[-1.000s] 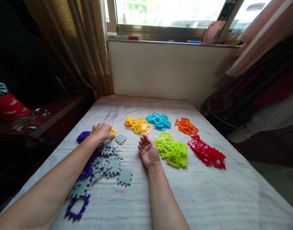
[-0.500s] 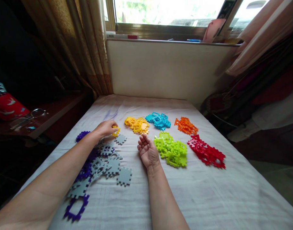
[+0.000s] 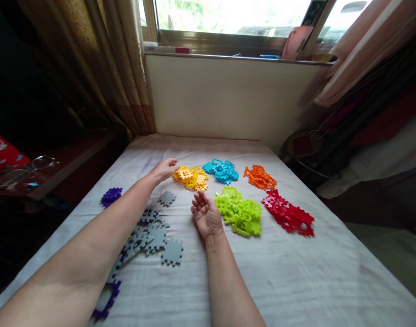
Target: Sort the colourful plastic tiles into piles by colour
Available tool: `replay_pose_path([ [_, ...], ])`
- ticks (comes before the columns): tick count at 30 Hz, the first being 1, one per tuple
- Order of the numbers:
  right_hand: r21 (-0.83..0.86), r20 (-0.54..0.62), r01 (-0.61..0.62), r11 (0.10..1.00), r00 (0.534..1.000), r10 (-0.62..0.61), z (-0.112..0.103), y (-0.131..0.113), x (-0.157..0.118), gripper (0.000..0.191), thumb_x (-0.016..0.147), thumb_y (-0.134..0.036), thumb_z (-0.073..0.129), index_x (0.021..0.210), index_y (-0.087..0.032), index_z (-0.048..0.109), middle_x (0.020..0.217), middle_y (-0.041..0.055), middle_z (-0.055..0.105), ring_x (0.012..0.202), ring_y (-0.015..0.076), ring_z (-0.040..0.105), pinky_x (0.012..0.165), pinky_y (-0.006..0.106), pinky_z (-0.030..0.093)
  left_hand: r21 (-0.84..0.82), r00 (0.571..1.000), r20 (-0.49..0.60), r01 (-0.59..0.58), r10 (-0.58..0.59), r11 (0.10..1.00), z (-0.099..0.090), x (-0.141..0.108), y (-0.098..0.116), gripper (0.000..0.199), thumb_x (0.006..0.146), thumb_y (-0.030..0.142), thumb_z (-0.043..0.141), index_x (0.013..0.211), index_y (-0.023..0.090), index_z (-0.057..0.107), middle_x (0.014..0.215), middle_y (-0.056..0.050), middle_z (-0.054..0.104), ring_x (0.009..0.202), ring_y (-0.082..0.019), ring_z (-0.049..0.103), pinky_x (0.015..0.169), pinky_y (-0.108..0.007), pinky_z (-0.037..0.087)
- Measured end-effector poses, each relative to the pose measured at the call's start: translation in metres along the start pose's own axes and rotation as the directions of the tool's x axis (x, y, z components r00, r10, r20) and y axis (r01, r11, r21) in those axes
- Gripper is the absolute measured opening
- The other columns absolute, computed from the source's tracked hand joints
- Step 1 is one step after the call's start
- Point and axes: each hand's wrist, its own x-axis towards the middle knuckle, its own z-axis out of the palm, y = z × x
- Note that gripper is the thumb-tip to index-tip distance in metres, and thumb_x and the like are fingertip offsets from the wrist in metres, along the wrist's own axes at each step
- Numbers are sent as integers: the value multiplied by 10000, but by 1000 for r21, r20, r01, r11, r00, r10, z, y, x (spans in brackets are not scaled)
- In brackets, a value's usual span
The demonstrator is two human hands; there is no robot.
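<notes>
My left hand [image 3: 165,169] is at the left edge of the yellow pile [image 3: 191,177], fingers apart, with no piece visible in it. Palm up, my right hand [image 3: 207,214] rests empty with loosely curled fingers, between the grey pieces and the lime green pile [image 3: 240,212]. Grey toothed tiles [image 3: 173,252] lie mixed with purple pieces [image 3: 111,297], partly hidden under my left forearm. One grey tile [image 3: 167,198] sits apart, nearer the yellow pile. A small purple pile [image 3: 111,196] is at the far left.
Blue [image 3: 221,170], orange [image 3: 261,176] and red [image 3: 288,212] piles lie on the pale sheet [image 3: 262,281]. Left of it, a dark side table [image 3: 58,168] holds glasses [image 3: 42,162] and a red item [image 3: 5,154]. A wall and windowsill stand behind; clothes hang at the right.
My left hand has moved forward and right to the yellow pile, and the yellow piece it held has left its fingers. My right hand keeps its pose. The view has shifted slightly.
</notes>
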Motion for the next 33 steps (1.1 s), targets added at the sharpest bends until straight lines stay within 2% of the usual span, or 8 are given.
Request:
replay_pose_path([
  [4,-12,14,-1,1000,1000,1,-2,0,2,100,745,-245,700,835,-203,713,734,-7,745,613,100,657,540,184,493,129,998,-52,35,-29,991,-50,-22,-42,431,741,508,609,1046,222,713,1163,-57,723,1153,-269,628,1018,-331,454],
  [8,-40,27,8,999,1000,-7,-2,-1,1,95,754,-243,700,841,-207,714,740,-12,748,613,96,659,544,183,497,332,994,-104,50,-16,942,-99,-54,-117,573,727,628,492,1058,224,727,1289,-65,671,1305,-296,525,1141,-329,332],
  [11,-45,22,14,999,1000,-13,0,-1,-1,85,762,-237,691,836,-203,716,732,-12,746,608,93,658,539,177,496,360,996,-94,24,11,933,-108,-76,-165,743,748,720,346,1152,203,695,1361,-81,624,1333,-274,499,1168,-334,303],
  [13,-48,11,13,999,1000,-12,2,-2,-3,73,766,-229,683,824,-198,717,719,-13,743,599,89,656,535,172,497,356,994,-101,-9,48,934,-102,-86,-177,810,761,760,284,1195,198,673,1395,-82,597,1358,-268,472,1181,-351,288],
  [22,-79,8,15,997,1000,-14,3,-3,-5,73,764,-216,674,814,-191,720,721,-12,743,602,84,651,543,170,508,190,979,-46,-188,200,964,-43,-99,-122,774,818,782,290,1140,211,700,1296,-88,665,1280,-264,539,1157,-373,337],
  [26,-92,19,24,996,1000,-22,0,-1,-2,73,751,-231,693,810,-198,722,722,-13,743,607,91,652,542,175,512,-101,985,-53,-168,163,981,-28,-109,-111,751,768,824,424,1093,217,724,1256,-84,687,1257,-280,554,1162,-400,326],
  [30,-123,46,44,991,998,-39,-5,0,2,99,735,-256,716,824,-214,724,733,-17,745,621,95,651,555,182,513,-574,988,-152,-68,-25,816,-24,-122,-110,787,712,829,536,1120,178,706,1233,-110,690,1228,-286,575,1132,-421,368],
  [33,-183,77,76,980,995,-63,-7,2,3,142,704,-281,745,831,-221,725,747,-11,748,633,105,652,561,193,513,-766,978,-149,-22,-145,642,-29,-138,-113,737,672,788,633,1063,168,708,1254,-123,675,1237,-281,573,1111,-422,399],
])
